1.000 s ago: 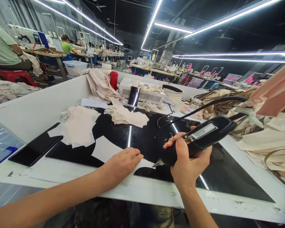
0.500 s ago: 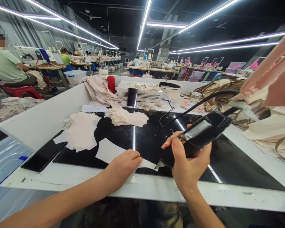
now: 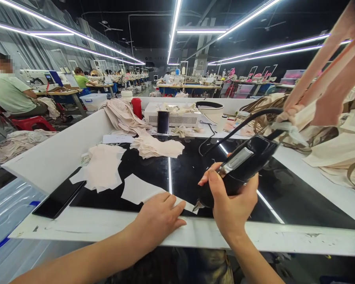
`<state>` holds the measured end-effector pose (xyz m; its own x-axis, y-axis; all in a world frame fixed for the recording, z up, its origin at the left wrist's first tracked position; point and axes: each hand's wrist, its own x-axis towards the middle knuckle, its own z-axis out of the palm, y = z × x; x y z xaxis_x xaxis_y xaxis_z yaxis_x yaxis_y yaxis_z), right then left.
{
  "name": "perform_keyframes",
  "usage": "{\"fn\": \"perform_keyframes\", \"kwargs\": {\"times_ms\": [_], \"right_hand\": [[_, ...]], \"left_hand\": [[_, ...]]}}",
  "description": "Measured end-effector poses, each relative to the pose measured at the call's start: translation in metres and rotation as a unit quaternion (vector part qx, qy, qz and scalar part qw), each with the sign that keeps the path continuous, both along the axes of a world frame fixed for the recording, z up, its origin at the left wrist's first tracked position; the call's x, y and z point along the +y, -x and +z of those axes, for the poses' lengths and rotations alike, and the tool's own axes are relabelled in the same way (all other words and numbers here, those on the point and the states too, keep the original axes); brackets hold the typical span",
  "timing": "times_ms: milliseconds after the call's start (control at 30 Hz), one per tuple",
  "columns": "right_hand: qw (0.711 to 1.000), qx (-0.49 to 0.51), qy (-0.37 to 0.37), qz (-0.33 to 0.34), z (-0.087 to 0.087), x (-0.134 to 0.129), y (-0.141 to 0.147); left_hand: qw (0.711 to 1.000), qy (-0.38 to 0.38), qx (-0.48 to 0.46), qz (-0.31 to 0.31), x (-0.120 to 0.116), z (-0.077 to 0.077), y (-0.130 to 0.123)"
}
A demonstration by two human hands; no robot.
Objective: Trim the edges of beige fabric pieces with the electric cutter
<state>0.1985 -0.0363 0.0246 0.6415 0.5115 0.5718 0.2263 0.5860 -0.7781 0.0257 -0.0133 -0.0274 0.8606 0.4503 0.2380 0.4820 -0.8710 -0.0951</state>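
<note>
My right hand is wrapped around a black corded hand tool with a pointed metal tip. The tip meets the right end of a white cut piece on the glossy black board. My left hand lies on that piece with its fingers extended and the thumb apart, so part of the piece is hidden under it. Behind the hands are a pile of pale pink fabric pieces and a second pink stack.
A black phone-like slab lies at the left. At the back stand a white vented box, a red cylinder and a round tub. Pink strips hang at the right, tied to the cord. A person sits far left.
My left hand has shifted slightly right and its thumb and fingers have spread. The tool and right hand have moved a little left in view as the camera shifted.
</note>
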Motion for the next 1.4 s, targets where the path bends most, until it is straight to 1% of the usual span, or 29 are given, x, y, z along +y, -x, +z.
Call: {"fn": "perform_keyframes", "kwargs": {"times_ms": [100, 233, 433, 567, 767, 1033, 1133, 1267, 1400], "right_hand": [[1.0, 0.003, -0.003, 0.004, 0.0, -0.001, 0.0], [0.999, 0.022, -0.014, 0.038, 0.002, 0.002, 0.0], [0.995, 0.052, -0.047, 0.074, 0.006, 0.021, 0.001], [0.993, 0.046, -0.048, 0.093, 0.002, 0.031, 0.006], [0.992, 0.042, -0.042, 0.108, -0.004, 0.036, 0.009], [0.992, 0.031, -0.031, 0.116, -0.002, 0.036, 0.012], [0.991, 0.047, -0.039, 0.119, -0.001, 0.039, 0.013], [0.989, 0.053, -0.042, 0.133, -0.003, 0.043, 0.017], [0.991, 0.053, -0.025, 0.122, -0.003, 0.044, 0.02]], "left_hand": [[1.0, -0.026, 0.002, 0.006, -0.006, -0.005, -0.002], [0.999, -0.053, -0.006, 0.009, -0.01, -0.013, -0.002], [0.997, -0.063, -0.036, 0.006, -0.01, -0.021, 0.0], [0.995, -0.064, -0.07, 0.0, -0.011, -0.022, 0.001], [0.995, -0.055, -0.088, -0.004, -0.01, -0.022, 0.001], [0.996, -0.03, -0.089, -0.008, -0.009, -0.021, 0.002], [0.996, -0.025, -0.088, -0.009, -0.009, -0.022, 0.003], [0.996, -0.039, -0.085, -0.011, -0.008, -0.023, 0.003], [0.994, -0.075, -0.079, -0.024, -0.007, -0.023, 0.001]]}}
